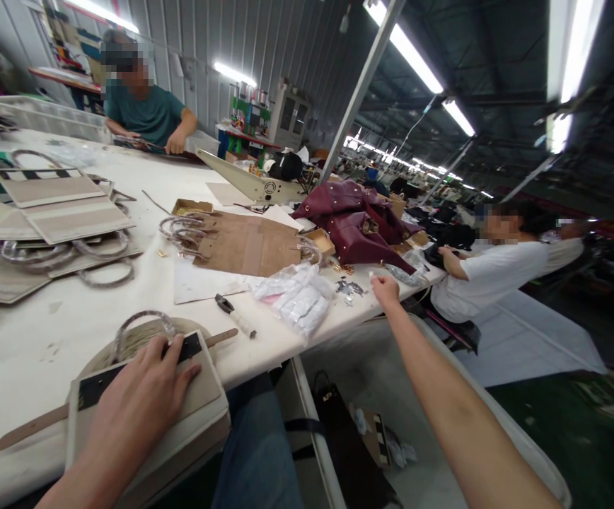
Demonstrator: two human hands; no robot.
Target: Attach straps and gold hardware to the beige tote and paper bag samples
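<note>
My left hand point(153, 385) lies on a beige handbag point(206, 396) at the table's near edge, fingers spread over its black strip. The bag has a wrapped handle point(145, 319), and a tan strap point(31, 428) sticks out to the left. My right hand point(386, 291) reaches out to the table's right edge. Its fingertips pinch a small white piece point(371, 276), too small to name. Just left of that hand lie little silvery pieces point(350, 288) and gold-coloured hardware point(342, 266).
A hammer-like tool point(235, 315) and a plastic-wrapped bundle point(299, 300) lie mid-table. Behind are brown bag panels point(254, 244) and burgundy bags point(354, 219). Beige panels point(63, 205) are stacked left. Below stands a large bin point(392, 382) holding bags. Two people work across and to the right.
</note>
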